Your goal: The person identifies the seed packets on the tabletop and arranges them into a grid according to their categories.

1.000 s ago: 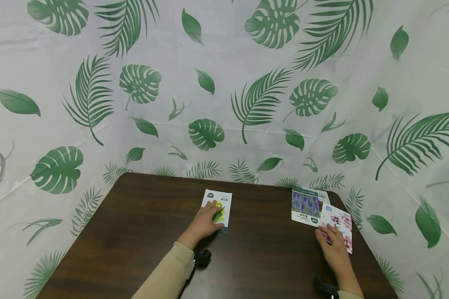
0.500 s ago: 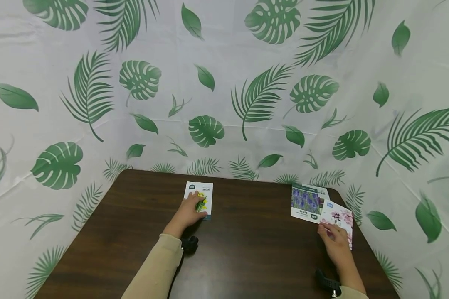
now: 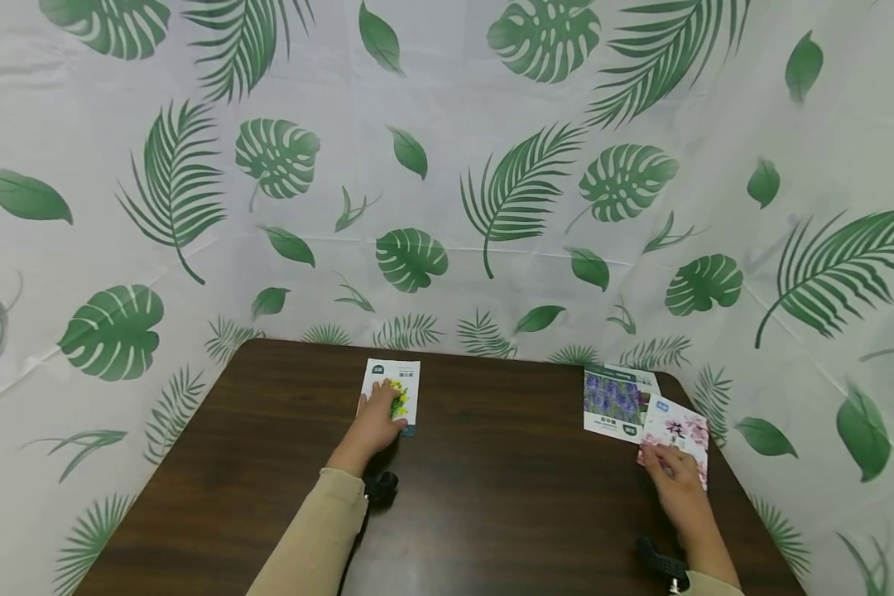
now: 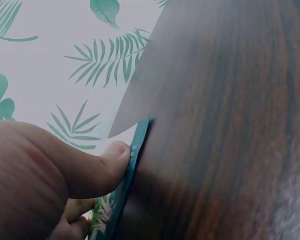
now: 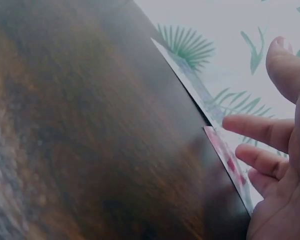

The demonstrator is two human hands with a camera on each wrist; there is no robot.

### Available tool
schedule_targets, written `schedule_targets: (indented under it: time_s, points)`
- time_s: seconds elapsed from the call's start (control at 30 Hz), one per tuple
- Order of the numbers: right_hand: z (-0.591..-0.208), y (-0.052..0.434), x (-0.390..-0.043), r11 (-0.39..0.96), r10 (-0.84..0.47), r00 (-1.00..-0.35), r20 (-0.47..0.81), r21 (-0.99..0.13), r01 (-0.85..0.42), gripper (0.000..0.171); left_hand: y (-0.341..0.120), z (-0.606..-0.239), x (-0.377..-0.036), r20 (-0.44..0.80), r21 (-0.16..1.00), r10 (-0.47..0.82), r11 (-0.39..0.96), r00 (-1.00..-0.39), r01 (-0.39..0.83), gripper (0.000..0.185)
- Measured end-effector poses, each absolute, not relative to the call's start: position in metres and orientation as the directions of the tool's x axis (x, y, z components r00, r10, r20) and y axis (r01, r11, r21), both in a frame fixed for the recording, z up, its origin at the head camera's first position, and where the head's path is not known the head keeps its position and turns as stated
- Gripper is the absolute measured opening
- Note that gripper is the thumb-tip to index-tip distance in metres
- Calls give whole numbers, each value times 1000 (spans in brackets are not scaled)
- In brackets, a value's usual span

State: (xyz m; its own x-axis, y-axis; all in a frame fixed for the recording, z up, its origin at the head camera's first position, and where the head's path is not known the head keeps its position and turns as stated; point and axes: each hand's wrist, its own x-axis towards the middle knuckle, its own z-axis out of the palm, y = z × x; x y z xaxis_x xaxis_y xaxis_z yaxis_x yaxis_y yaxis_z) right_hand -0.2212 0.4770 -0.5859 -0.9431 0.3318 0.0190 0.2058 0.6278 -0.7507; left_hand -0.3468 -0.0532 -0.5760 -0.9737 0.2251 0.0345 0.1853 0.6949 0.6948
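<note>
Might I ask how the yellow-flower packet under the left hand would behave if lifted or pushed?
The yellow-flower packet looks papery, so probably light. Its thin edge in the left wrist view suggests it may bend. Flat, it would likely slide on the glossy table rather than roll.

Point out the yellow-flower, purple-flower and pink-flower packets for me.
Yellow-flower packet [image 3: 410, 396], head view: white front, right of the flowers.
Purple-flower packet [image 3: 612, 401], head view: its flower picture.
Pink-flower packet [image 3: 676, 425], head view: printed front, by the dark lettering.
</note>
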Motion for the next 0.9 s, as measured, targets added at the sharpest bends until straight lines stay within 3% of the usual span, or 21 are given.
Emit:
schedule_targets:
  time_s: [0.23,0.5,0.9]
  points:
    - [-587,481,-219,625,311,-947,-75,-735,263,75,-58,-581,-346,42,692,226,696,-973,192,60]
    - [-585,481,-223,650,278,-956,-97,-714,261,76,-63,-579,-351,-1,687,241,706,-970,174,67]
    - [-585,479,-226,720,195,-980,-38,-674,169,71,-61,-580,-357,17,683,225,709,-974,175,66]
